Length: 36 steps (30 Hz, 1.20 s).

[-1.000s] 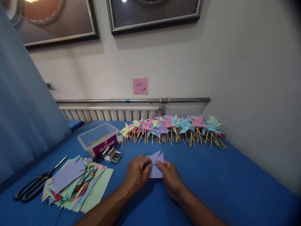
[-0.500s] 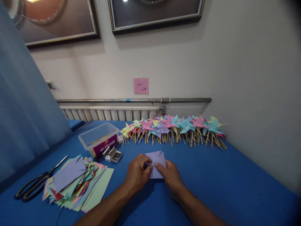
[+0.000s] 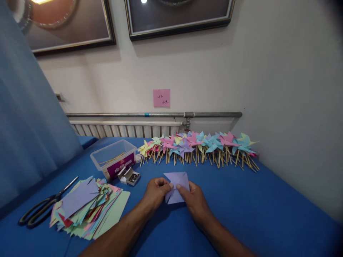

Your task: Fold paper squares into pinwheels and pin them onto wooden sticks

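Note:
A purple paper square (image 3: 177,178) with slits cut in from its corners is held just above the blue table, in front of me. My right hand (image 3: 195,197) grips its right edge, thumb flat on top near the middle and fingers underneath. At the left edge, my left hand (image 3: 158,191) pinches the paper between thumb and curled fingers; the fingertips are partly hidden. Left of my hands lies a pile of slit coloured paper squares (image 3: 91,214), a purple one on top. A small open box of metal pins (image 3: 133,177) stands beyond my left hand.
Finished paper pinwheels on wooden sticks (image 3: 187,146) lie in a long row at the back. A clear plastic tub (image 3: 99,157) with a few sticks stands back left. Black-handled scissors (image 3: 45,207) lie at far left. A blue curtain (image 3: 29,117) hangs there.
My left hand has shifted slightly left and its fingers have flattened out, leaving more of the paper's left side showing. The right hand keeps its hold; the view has moved a little.

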### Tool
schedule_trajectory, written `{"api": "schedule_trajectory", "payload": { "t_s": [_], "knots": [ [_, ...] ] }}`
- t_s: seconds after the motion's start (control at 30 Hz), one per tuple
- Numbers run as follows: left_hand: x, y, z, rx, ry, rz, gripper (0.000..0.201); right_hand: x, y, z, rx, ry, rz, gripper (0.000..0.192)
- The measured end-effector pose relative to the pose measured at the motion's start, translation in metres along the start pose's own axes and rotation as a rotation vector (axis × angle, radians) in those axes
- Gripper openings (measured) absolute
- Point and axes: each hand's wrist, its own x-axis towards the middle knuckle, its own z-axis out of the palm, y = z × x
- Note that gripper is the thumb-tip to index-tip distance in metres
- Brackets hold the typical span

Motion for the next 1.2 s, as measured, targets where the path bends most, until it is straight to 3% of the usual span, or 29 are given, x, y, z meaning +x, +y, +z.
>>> {"api": "schedule_trajectory", "payload": {
  "t_s": [0.57, 0.83, 1.2],
  "knots": [
    [0.000, -0.004, 0.004, 0.004, 0.119, 0.090, 0.039, 0.001, 0.003, -0.002, -0.034, -0.024, -0.020, 0.050],
    [-0.007, 0.006, 0.005, -0.196, -0.023, -0.015, 0.038, -0.001, 0.000, 0.000, 0.009, -0.055, -0.013, 0.049],
    [-0.006, 0.002, 0.007, -0.221, 0.032, -0.020, 0.039, 0.001, 0.001, 0.000, -0.031, -0.054, -0.001, 0.048]
  ]
}}
